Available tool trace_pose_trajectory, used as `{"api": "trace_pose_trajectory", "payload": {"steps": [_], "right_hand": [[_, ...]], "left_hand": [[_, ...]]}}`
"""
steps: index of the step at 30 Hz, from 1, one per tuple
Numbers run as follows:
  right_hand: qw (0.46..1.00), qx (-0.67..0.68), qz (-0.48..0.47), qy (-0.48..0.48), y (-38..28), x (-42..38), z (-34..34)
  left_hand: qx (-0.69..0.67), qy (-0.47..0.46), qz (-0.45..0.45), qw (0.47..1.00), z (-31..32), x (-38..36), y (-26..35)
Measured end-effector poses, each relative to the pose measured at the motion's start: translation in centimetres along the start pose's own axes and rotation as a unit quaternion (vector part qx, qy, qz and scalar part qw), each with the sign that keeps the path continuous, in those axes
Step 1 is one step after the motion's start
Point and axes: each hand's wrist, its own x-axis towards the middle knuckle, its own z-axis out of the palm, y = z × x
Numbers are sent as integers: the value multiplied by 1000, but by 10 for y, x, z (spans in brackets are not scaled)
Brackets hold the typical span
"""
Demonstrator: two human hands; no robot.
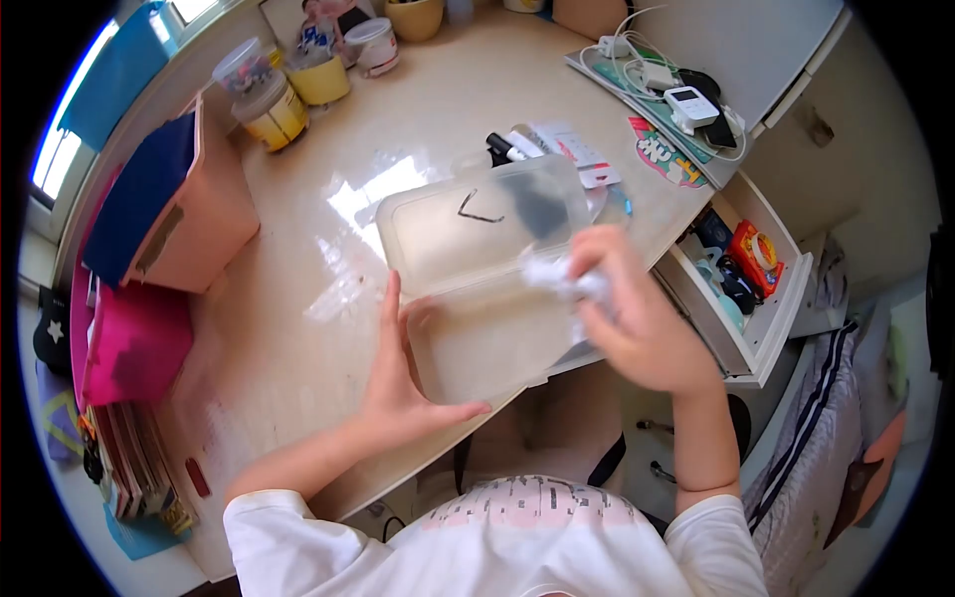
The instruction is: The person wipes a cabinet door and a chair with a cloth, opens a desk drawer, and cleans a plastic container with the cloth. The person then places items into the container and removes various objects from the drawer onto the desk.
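Clear plastic box, lid open, at desk's front edge; left hand spread against its left side. Right hand closed on crumpled white tissue, over box's right side. Markers behind lid; open drawer right; rigid pink bin left.

We see a room that looks like a home, its curved worktop lined with tubs and storage bins, beside an open drawer of odds and ends.
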Motion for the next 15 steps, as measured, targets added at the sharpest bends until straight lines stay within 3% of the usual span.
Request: {"api": "trace_pose_trajectory", "payload": {"steps": [1,3,4,7,9,11,15], "right_hand": [[1000,2,-2,-5,-3,-1,8],[990,-74,-15,-116,-5,-4,23],[987,-145,-46,-61,2,-5,28],[977,-182,-58,-99,19,-4,24],[980,-175,-29,-89,13,-3,27],[965,-205,57,-153,-2,5,30],[975,-138,2,-173,-4,24,80]], "left_hand": [[7,-1,0,1000,0,-2,-1],[16,0,-5,1000,-2,-5,-1],[26,-17,1,1000,-5,-3,0],[46,-37,3,998,-11,1,3],[54,-41,-3,998,-14,2,2],[97,-50,29,994,-16,3,-1],[91,-37,39,994,-16,5,-5]]}}
